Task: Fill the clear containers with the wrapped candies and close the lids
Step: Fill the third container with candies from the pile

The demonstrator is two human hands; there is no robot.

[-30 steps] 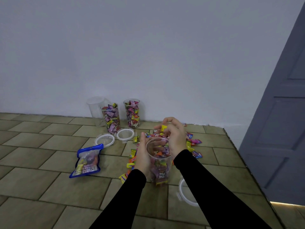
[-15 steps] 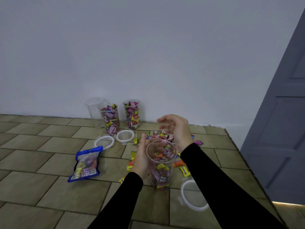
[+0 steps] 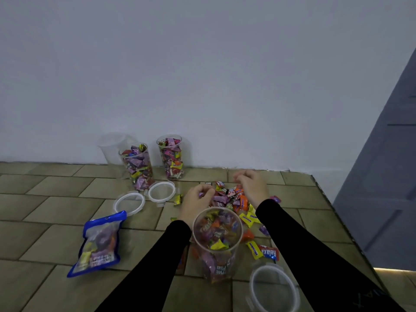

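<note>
A clear container (image 3: 217, 240), partly filled with wrapped candies, stands on the tiled floor between my forearms with neither hand on it. Just behind it lies the loose candy pile (image 3: 231, 199). My left hand (image 3: 197, 204) rests on the pile's left side, fingers curled around candies. At the pile's far right edge, my right hand (image 3: 253, 188) also has its fingers curled onto candies. Two filled containers (image 3: 137, 168) (image 3: 171, 158) stand open near the wall, with an empty container (image 3: 111, 147) behind them. The near container's lid (image 3: 273, 289) lies at its right.
Two more lids (image 3: 129, 202) (image 3: 162, 191) lie in front of the filled containers. A blue candy bag (image 3: 99, 244) lies on the floor at left. Stray candies (image 3: 267, 253) are scattered right of the near container. A grey door (image 3: 382, 176) stands at right.
My left hand has let go of the near container, which now stands on the floor. Both hands have moved forward and down onto the candy pile.
</note>
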